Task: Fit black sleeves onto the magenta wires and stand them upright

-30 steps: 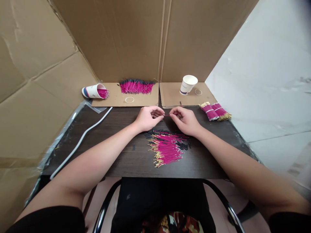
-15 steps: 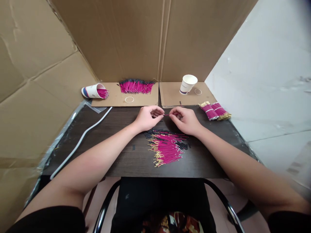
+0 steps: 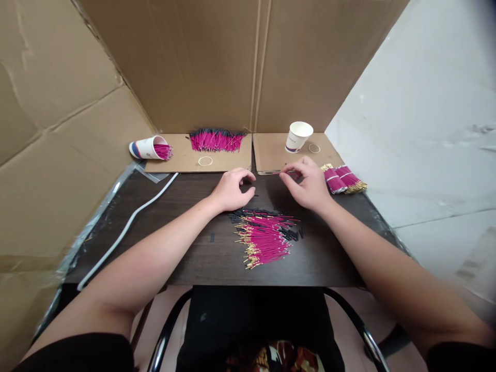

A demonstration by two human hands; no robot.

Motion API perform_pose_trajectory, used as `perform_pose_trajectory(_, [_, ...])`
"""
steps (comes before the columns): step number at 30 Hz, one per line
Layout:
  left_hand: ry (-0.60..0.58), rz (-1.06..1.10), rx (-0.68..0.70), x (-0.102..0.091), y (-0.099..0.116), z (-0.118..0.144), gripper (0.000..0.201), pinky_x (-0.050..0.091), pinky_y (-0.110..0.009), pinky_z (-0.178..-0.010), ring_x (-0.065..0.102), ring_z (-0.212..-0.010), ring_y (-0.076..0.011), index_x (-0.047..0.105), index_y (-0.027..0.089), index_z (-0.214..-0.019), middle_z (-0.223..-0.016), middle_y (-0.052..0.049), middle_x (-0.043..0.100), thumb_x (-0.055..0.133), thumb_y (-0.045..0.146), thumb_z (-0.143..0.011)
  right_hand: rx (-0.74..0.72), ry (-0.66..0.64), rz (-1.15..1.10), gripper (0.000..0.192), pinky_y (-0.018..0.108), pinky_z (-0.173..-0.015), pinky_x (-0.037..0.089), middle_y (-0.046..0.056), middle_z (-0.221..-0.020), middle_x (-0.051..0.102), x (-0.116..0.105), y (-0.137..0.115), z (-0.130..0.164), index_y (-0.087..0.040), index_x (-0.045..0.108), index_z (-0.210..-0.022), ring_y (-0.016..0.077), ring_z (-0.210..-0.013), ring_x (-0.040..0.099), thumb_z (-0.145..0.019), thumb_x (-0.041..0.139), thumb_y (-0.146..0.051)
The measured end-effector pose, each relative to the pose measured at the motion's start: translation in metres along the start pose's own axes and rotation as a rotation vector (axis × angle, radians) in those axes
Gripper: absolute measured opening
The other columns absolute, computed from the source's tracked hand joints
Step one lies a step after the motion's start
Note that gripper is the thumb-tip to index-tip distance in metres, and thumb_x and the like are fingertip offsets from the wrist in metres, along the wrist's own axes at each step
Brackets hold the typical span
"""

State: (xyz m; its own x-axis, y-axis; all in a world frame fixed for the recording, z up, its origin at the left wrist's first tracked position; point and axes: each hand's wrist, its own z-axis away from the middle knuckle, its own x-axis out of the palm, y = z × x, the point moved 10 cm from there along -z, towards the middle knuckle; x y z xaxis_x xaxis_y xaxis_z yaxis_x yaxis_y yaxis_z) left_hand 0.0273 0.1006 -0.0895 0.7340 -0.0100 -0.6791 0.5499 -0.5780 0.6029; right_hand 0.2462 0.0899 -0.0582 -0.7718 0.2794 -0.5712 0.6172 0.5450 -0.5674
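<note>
Right hand [image 3: 308, 183] pinched a thin pink wire [image 3: 284, 172] at centre frame, left hand [image 3: 231, 190] curled empty beside the loose pile [image 3: 263, 235], and a slack pinch could drop it among those.

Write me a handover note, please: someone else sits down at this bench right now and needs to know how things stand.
Left hand: loosely curled on the dark wooden table, apparently holding nothing.
Right hand: fingertips pinch one thin pink wire at the cardboard sheet's edge.
Loose pile of pink gold-tipped wires with short black sleeves: lies just in front of both hands.
Done: two banded pink bundles on the right; a row of sleeved pink wires at the back; tipped paper cup holds more.
Left: the loose pile.
Upright white paper cup stands behind.
</note>
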Motion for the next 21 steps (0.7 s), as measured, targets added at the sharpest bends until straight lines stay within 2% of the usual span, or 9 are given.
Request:
perform_pose_trajectory(4, [-0.055,-0.011,0.047,0.007,0.002,0.001,0.014,0.060,-0.044,-0.097,0.070,-0.095,-0.0236,0.077,0.018,-0.103,-0.108,-0.008,0.078,0.080,0.019,-0.089,0.120,0.059,0.126,0.016,0.040,-0.074,0.048,0.003,-0.072,0.060,-0.016,0.029,-0.008,-0.023,0.075,-0.086,0.0253,-0.072,0.059,-0.096,0.074,-0.035])
perform_pose_trajectory(7, [-0.071,-0.008,0.046,0.010,0.001,0.002,0.014,0.060,-0.046,-0.102,0.071,-0.099,-0.0255,0.077,0.019,-0.103,-0.110,-0.009,0.078,0.081,0.021,-0.090,0.301,0.000,0.183,0.020,0.040,-0.075,0.049,0.002,-0.066,0.065,-0.016,0.059,-0.008,-0.023,0.071,-0.082,0.0237,-0.065,0.060,-0.097,0.072,-0.036])
perform_pose_trajectory(10, [-0.078,-0.004,0.050,0.010,0.002,0.002,0.014,0.059,-0.047,-0.104,0.071,-0.101,-0.0263,0.078,0.019,-0.103,-0.111,-0.009,0.077,0.081,0.020,-0.089,0.415,-0.065,0.275,0.021,0.042,-0.077,0.051,0.005,-0.067,0.070,-0.013,0.077,-0.005,-0.023,0.070,-0.078,0.0262,-0.065,0.064,-0.095,0.074,-0.035])
perform_pose_trajectory(15, [-0.093,-0.002,0.043,0.011,0.003,0.002,0.012,0.059,-0.047,-0.104,0.071,-0.100,-0.0261,0.078,0.019,-0.101,-0.112,-0.009,0.077,0.082,0.021,-0.090,0.495,-0.144,0.360,0.019,0.044,-0.078,0.053,0.007,-0.069,0.073,-0.007,0.087,-0.002,-0.025,0.070,-0.074,0.0307,-0.073,0.070,-0.092,0.075,-0.028])
perform_pose_trajectory(21, [-0.107,0.011,0.042,0.012,0.004,0.002,0.011,0.059,-0.046,-0.103,0.070,-0.098,-0.0255,0.078,0.019,-0.099,-0.111,-0.009,0.076,0.082,0.021,-0.089,0.512,-0.199,0.401,0.017,0.042,-0.077,0.051,0.008,-0.072,0.074,-0.001,0.087,0.000,-0.024,0.072,-0.075,0.0317,-0.080,0.072,-0.091,0.077,-0.027])
